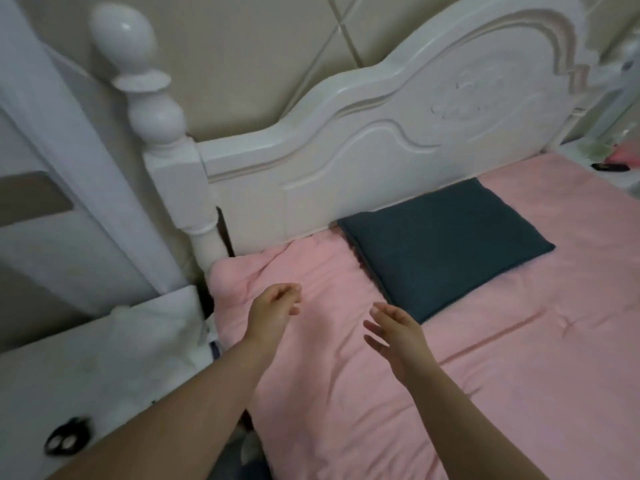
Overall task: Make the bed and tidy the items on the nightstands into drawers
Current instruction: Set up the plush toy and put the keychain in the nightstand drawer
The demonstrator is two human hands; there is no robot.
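Hard to make out: a small black object with two pale round openings on the white nightstand tabletop left of the bed; blurred, you cannot tell what it is. Far right of the carved white wooden headboard, a second white nightstand is cut off by the frame edge; a dark flat item and something pink lie on it, unclear.

Your left hand: over the pink quilted bedspread, near the bed's left corner below the headboard; fingers loosely curled, holding nothing.

Your right hand: beside the left, fingers straight and slightly apart, holding nothing, just short of the flat dark teal fabric pillow.

Pillow: lies on the bedspread, against the headboard.
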